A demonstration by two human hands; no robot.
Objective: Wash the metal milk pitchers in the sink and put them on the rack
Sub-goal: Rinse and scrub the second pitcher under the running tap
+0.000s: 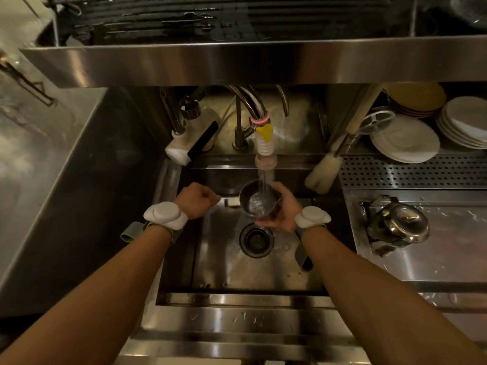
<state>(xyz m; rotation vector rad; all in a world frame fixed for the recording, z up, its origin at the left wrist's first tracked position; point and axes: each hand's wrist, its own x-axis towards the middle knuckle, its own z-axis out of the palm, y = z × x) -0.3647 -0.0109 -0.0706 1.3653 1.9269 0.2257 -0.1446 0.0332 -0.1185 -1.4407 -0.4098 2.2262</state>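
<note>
My right hand [282, 209] gripped the metal milk pitcher [257, 200] under the running tap [264, 143], above the sink [237, 264]; my fingers hid its right side. My left hand [196, 198] was curled to its left, fingers tucked from sight, so I couldn't tell whether it held anything.
</note>
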